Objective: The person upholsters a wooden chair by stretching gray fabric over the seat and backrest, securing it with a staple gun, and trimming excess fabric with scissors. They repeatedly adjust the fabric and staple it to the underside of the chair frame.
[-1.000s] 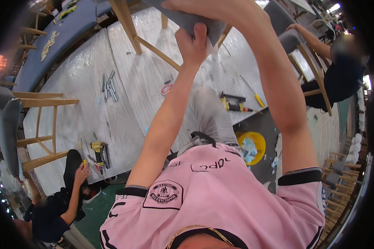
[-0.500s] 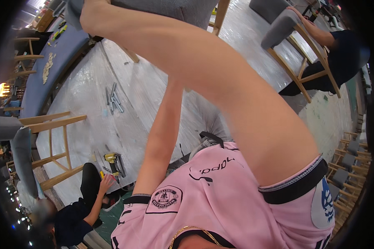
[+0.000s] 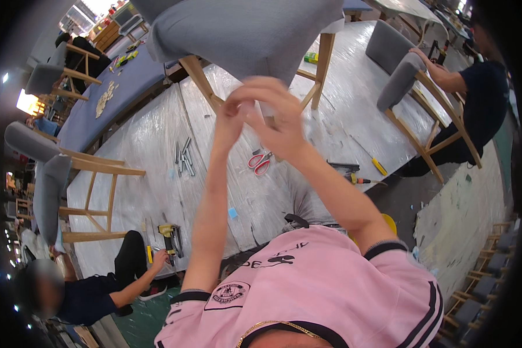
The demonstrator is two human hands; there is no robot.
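Observation:
Just in front of a grey upholstered chair (image 3: pixel 226 35) with wooden legs, my two hands meet in the air, blurred by motion. My right hand (image 3: pixel 278 122) has its fingers arched to the left, apart from the thumb, with nothing visible held in them. Partly behind them is my left hand (image 3: pixel 229 124), its fingers hidden and smeared. Loose grey fabric hangs from the seat down to the fingertips; contact with it cannot be made out. Below the hands, red-handled scissors (image 3: pixel 260 163) lie on the plastic-covered table (image 3: pixel 156 133).
Several metal bolts (image 3: pixel 184 158) lie left of the scissors. To the right are a yellow-handled screwdriver (image 3: pixel 379 167) and a black tool (image 3: pixel 345 166). A co-worker (image 3: pixel 93 296) at lower left reaches toward a nail gun (image 3: pixel 169 236); another (image 3: pixel 484 87) handles a chair (image 3: pixel 403 81) at right.
My right arm has swung back from far upper left, across the chair, to meet my left hand. The scissors, screwdriver and more of the grey chair have come into view.

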